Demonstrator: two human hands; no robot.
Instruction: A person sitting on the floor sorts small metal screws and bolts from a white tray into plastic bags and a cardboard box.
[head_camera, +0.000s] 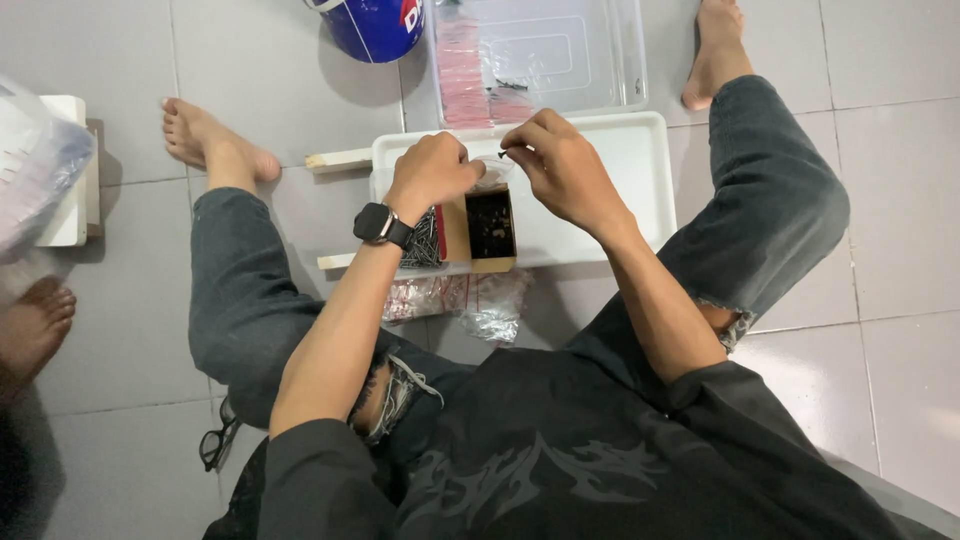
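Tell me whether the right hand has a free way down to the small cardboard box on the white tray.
Probably yes: the right hand hovers just above the open cardboard box on the white tray, nothing between them.

brown carton (491, 228) open on tray | clear bags (470, 300) below

A pale tiled floor (880, 250) carries everything. On it at upper centre lie a white tray (610, 160), a clear plastic box (560, 60) and a blue tub (375, 25) (cut off by the frame); black glasses (215, 440) lie lower left.
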